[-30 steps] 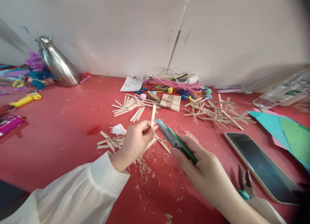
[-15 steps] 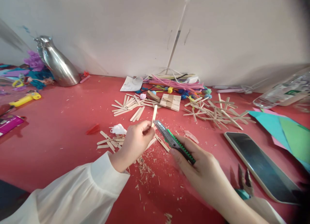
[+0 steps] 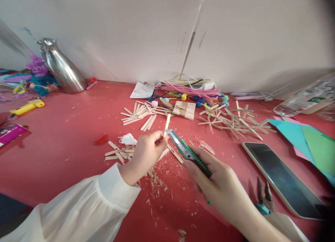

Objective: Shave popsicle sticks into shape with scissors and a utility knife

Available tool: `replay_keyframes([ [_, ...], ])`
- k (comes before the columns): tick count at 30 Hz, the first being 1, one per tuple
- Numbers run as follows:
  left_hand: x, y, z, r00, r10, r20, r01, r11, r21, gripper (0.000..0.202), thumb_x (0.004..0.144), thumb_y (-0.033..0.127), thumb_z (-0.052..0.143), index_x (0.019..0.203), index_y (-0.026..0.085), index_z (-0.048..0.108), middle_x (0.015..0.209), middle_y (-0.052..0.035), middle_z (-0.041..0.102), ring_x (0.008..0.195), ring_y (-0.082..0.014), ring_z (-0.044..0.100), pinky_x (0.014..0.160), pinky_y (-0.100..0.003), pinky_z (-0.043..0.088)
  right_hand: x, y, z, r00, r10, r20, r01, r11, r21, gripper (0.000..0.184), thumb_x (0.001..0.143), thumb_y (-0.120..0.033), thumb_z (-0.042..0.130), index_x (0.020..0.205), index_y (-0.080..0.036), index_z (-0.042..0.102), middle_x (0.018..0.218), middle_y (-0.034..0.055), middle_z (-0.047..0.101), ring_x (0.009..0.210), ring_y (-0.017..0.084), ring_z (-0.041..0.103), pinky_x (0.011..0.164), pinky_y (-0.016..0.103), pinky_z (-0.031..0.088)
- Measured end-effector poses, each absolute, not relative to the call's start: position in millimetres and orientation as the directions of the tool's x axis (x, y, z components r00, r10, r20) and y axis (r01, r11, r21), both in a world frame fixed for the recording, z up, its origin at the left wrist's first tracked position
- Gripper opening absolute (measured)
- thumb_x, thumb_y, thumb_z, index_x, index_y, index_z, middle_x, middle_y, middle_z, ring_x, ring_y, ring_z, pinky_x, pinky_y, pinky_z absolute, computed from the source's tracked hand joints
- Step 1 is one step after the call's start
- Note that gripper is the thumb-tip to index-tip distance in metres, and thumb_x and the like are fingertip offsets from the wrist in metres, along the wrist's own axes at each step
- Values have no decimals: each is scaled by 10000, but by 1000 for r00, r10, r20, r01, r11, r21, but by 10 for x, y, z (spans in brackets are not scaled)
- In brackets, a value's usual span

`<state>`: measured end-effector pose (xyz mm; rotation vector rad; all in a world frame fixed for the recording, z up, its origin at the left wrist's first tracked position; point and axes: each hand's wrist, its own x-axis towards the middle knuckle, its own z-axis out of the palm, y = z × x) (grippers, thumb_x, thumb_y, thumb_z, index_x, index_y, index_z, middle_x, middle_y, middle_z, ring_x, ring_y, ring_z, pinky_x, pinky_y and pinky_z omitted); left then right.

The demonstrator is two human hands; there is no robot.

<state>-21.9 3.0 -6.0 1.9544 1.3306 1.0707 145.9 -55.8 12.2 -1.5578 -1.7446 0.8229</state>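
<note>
Between its thumb and fingers, my left hand (image 3: pixel 150 149) pinches a wooden craft stick (image 3: pixel 168 122) that points up and away from me. My right hand (image 3: pixel 216 179) is wrapped round a green and black utility knife (image 3: pixel 187 149). The tip of its blade meets the stick, or lies very close to it, just above my left fingertips. Below the hands, wood shavings (image 3: pixel 157 181) are scattered over the red table (image 3: pixel 86 144). Loose craft sticks (image 3: pixel 117 152) lie beside my left hand, near a crumpled white scrap (image 3: pixel 128 139).
Piles of craft sticks (image 3: pixel 235 120) and a bundle of sticks (image 3: pixel 184 110) lie farther back, before pink pipe cleaners (image 3: pixel 188 88). On the right are a phone (image 3: pixel 280 179), pliers (image 3: pixel 264 196), coloured paper (image 3: pixel 309 137) and a plastic bottle (image 3: pixel 309 95). A steel jug (image 3: pixel 64 67) stands back left.
The knife and my right hand have shifted and turned only very slightly. My left hand still holds the craft stick in nearly the same place.
</note>
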Motion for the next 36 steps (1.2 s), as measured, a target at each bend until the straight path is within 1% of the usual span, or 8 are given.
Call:
replay_keyframes([
  [4,-213,17,-41,208,932,297,547,-362,755,252,855,269,438,641,163,521,571,-11,560,528,-109,509,510,-221,382,1460,-560,123,-126,989,74,574,134,-808,317,834,-354,465,1090,-189,555,440,-92,435,340,92,442,342,204,356],
  [10,-215,-2,-36,232,932,278,541,-361,759,258,868,285,414,664,167,520,570,-6,564,519,-107,516,509,-217,386,1449,-574,123,-160,982,103,579,178,-796,297,842,-292,433,1095,-182,542,460,-99,403,342,84,420,382,212,390],
  [15,-213,-10,-65,237,933,270,518,-356,778,265,873,282,405,670,172,536,541,11,526,528,-117,543,500,-212,389,1447,-567,96,-222,945,240,673,327,-663,273,847,-260,422,1075,-179,550,535,-54,509,417,93,465,399,207,383],
  [18,-213,-14,-66,236,940,245,522,-335,785,251,867,278,416,702,167,568,566,1,561,533,-120,544,500,-218,393,1442,-557,64,-233,915,330,721,390,-573,305,850,-242,402,1108,-176,551,573,-26,564,439,109,501,427,226,418],
  [22,-216,-14,-52,236,942,237,523,-329,786,245,858,270,431,709,159,590,586,-13,595,526,-118,533,495,-224,390,1443,-560,46,-217,880,422,786,414,-459,356,840,-219,401,1147,-125,553,652,27,638,469,133,567,425,243,447],
  [24,-220,-5,-48,228,941,251,527,-336,780,251,856,265,435,690,157,590,584,-17,597,522,-116,527,496,-227,388,1456,-564,48,-209,875,437,803,408,-433,361,838,-217,403,1150,-120,558,691,42,661,491,137,591,430,240,459],
  [31,-265,69,-62,181,942,282,501,-335,798,272,860,262,425,686,151,602,554,-11,583,454,-91,467,454,-220,360,1489,-558,55,-156,906,394,779,358,-515,340,842,-263,431,1137,-164,568,763,40,689,579,146,634,462,230,474],
  [36,-257,59,-43,207,955,214,475,-290,831,286,874,275,413,707,146,606,610,-27,623,541,-113,553,527,-232,415,1467,-551,118,-181,924,338,713,360,-602,320,853,-259,435,1138,-186,559,694,-2,660,503,109,572,453,208,456],
])
